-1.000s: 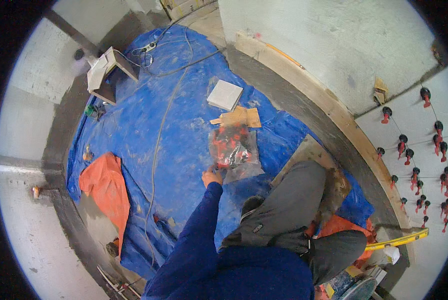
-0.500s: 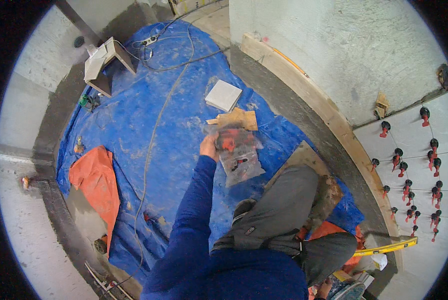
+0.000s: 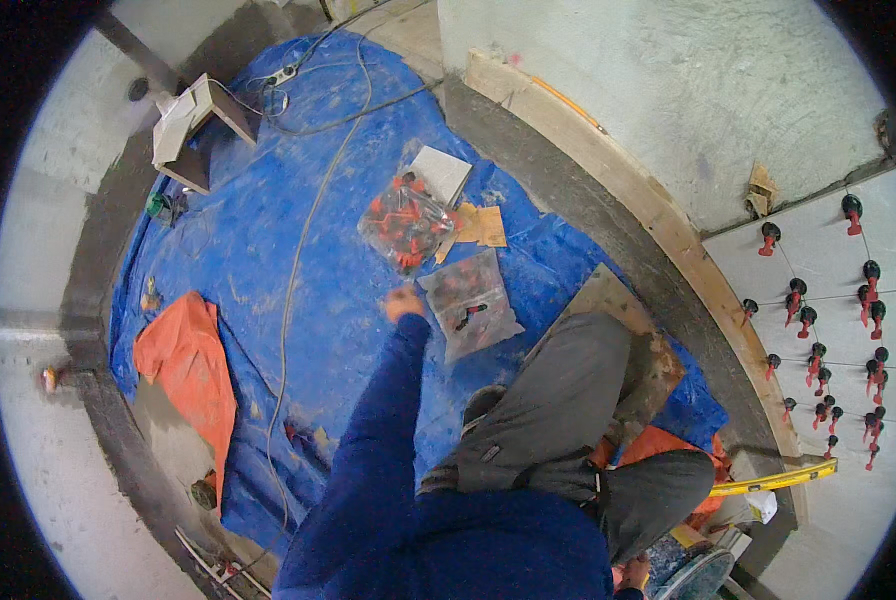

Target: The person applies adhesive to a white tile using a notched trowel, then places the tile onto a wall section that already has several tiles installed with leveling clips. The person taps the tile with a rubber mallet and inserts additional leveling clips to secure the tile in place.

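My left hand (image 3: 403, 303) reaches out low over the blue tarp, empty, its fingers slightly blurred but apart. Just beyond it is a clear plastic bag (image 3: 408, 224) full of red and black tile-levelling clips, overlapping the corner of a white tile (image 3: 440, 174). Right of the hand lies a second, flatter clear bag (image 3: 472, 304); a single black and red clip (image 3: 471, 316) shows on it or inside it. My right hand (image 3: 630, 574) is low at the picture's edge, beside a round bucket (image 3: 700, 577); its fingers look curled, and what they hold is unclear.
Torn cardboard (image 3: 482, 226) lies by the bags. A cable (image 3: 313, 210) crosses the tarp (image 3: 258, 230). At the far left stands a small bench-like stand (image 3: 208, 105); nearer is an orange sheet (image 3: 190, 350). On the right, clips stud a tiled surface (image 3: 728, 262) near a yellow level (image 3: 774, 479).
The bag of clips has left my left hand and moved farther away and leftward, uncovering the flatter bag. My left hand has drawn back slightly toward me and left.
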A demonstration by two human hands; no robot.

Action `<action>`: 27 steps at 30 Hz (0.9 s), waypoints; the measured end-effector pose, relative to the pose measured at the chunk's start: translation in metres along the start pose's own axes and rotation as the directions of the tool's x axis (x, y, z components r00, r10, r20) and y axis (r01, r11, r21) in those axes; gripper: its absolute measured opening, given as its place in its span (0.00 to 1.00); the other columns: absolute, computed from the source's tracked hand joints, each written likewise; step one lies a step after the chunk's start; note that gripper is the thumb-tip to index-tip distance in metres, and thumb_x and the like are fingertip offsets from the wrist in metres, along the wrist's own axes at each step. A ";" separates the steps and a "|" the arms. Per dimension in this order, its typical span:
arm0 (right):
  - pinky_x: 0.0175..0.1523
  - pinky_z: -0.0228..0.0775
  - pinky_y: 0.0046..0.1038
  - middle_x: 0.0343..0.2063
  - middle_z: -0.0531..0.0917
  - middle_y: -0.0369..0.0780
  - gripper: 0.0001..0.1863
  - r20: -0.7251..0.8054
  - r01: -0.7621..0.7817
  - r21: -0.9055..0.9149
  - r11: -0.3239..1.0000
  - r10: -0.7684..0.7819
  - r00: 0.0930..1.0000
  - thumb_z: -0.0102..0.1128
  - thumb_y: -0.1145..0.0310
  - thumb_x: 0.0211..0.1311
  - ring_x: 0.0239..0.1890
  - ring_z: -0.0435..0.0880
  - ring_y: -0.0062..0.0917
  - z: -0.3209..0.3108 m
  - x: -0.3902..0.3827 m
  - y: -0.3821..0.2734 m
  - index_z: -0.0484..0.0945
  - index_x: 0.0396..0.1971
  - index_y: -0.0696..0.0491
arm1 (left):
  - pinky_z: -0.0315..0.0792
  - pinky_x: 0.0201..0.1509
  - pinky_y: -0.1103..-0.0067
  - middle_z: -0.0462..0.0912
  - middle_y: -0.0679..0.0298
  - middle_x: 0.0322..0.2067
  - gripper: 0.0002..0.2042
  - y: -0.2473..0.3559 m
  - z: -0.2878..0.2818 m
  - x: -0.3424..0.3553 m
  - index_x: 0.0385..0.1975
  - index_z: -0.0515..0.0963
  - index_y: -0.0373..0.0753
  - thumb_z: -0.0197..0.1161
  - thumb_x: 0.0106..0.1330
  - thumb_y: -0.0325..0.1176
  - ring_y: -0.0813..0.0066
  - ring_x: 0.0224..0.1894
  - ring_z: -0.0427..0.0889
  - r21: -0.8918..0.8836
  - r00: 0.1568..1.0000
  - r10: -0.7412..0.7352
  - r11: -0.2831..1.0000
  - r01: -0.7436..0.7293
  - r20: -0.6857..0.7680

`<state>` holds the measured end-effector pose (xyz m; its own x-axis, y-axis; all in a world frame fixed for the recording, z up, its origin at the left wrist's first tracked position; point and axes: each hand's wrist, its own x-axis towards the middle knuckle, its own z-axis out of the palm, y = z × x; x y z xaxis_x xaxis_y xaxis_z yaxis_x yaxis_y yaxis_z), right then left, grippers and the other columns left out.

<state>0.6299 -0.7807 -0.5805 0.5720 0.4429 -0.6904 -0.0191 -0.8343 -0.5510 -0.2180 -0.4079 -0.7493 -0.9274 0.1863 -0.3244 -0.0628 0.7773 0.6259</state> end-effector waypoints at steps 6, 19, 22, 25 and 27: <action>0.28 0.75 0.40 0.33 0.86 0.41 0.10 0.158 0.530 -0.474 0.703 -0.525 0.837 0.54 0.68 0.69 0.24 0.82 0.36 0.011 -0.013 -0.027 0.83 0.40 0.55 | 0.82 0.53 0.58 0.92 0.54 0.43 0.12 -0.019 0.019 -0.111 0.50 0.87 0.52 0.70 0.67 0.38 0.50 0.47 0.90 0.212 0.743 0.396 0.790 -0.575 0.540; 0.34 0.77 0.37 0.38 0.84 0.43 0.18 0.197 0.321 -0.607 0.727 -0.254 0.947 0.58 0.66 0.72 0.32 0.83 0.35 0.017 -0.051 -0.048 0.77 0.59 0.53 | 0.81 0.60 0.60 0.72 0.60 0.65 0.17 -0.021 0.029 -0.107 0.62 0.78 0.50 0.57 0.75 0.35 0.58 0.67 0.74 0.480 0.608 0.650 0.396 -0.783 0.456; 0.41 0.78 0.42 0.43 0.86 0.45 0.18 0.344 0.436 -0.836 0.333 -0.300 0.890 0.59 0.60 0.71 0.38 0.84 0.41 0.009 -0.065 -0.044 0.80 0.56 0.52 | 0.82 0.59 0.59 0.71 0.59 0.63 0.16 -0.020 0.030 -0.107 0.60 0.79 0.49 0.57 0.75 0.34 0.57 0.66 0.75 0.377 0.615 0.570 0.488 -0.787 0.544; 0.48 0.78 0.47 0.47 0.87 0.47 0.20 0.530 0.537 -0.840 -0.081 -0.340 0.777 0.61 0.55 0.69 0.45 0.85 0.46 0.005 -0.087 -0.051 0.84 0.52 0.52 | 0.83 0.59 0.58 0.69 0.58 0.64 0.15 -0.011 0.033 -0.104 0.58 0.81 0.49 0.56 0.75 0.34 0.54 0.66 0.75 0.416 0.620 0.474 0.470 -0.778 0.625; 0.51 0.79 0.48 0.49 0.88 0.47 0.20 0.536 0.539 -0.837 -0.095 -0.339 0.773 0.62 0.53 0.68 0.48 0.86 0.47 0.008 -0.098 -0.058 0.85 0.52 0.51 | 0.83 0.59 0.57 0.68 0.57 0.64 0.14 -0.008 0.037 -0.100 0.56 0.82 0.48 0.56 0.76 0.34 0.52 0.66 0.76 0.445 0.602 0.413 0.418 -0.792 0.684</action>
<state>0.5683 -0.7731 -0.4852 0.0095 0.8014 -0.5980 0.9964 0.0425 0.0728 -0.1115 -0.4103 -0.7485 -0.3316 0.8439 -0.4217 0.8726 0.4443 0.2029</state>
